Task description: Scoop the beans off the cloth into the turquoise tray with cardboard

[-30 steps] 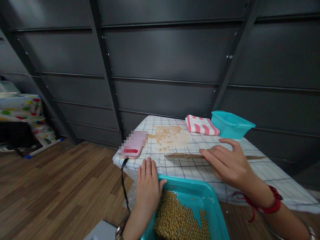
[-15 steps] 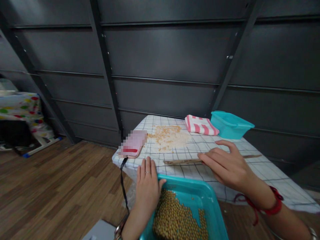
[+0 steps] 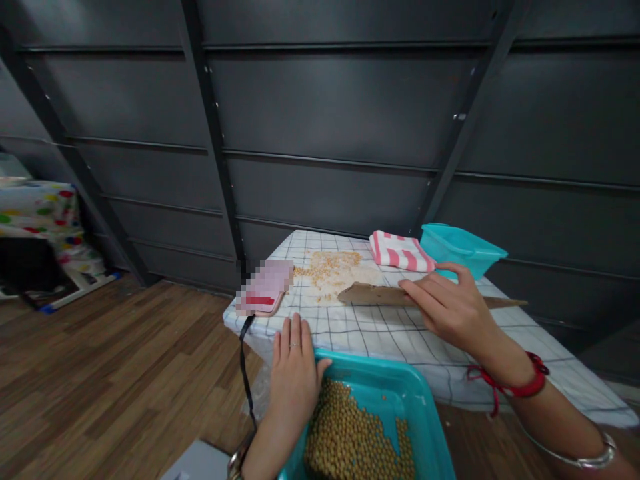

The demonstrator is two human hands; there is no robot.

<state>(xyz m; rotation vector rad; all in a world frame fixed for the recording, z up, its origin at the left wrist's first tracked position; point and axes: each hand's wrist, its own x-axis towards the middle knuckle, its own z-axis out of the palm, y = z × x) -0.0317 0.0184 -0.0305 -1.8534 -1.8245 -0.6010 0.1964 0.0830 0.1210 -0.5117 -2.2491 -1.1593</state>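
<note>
My right hand (image 3: 450,307) pinches a long flat strip of cardboard (image 3: 377,295) by its upper edge, above the checked tablecloth. The strip's left end lies close to a patch of yellow grains and pale powder (image 3: 333,270) spread on the cloth. My left hand (image 3: 294,373) lies flat, fingers stretched out, across the upper left corner of a teal basin (image 3: 390,367), its thumb on the rim. Inside the basin is a heap of round greenish-brown beans (image 3: 355,437), with part of the bottom showing.
A pink phone (image 3: 265,303), partly pixelated, lies at the table's left edge with a black strap hanging down. A folded pink-and-white striped towel (image 3: 403,251) and a turquoise basket (image 3: 463,250) stand at the back right. Behind rises a dark panelled wall (image 3: 325,113).
My right hand has moved slightly up and away from me, bringing the cardboard nearer the grains and tilting it so more of its face shows. My left hand has stayed put.
</note>
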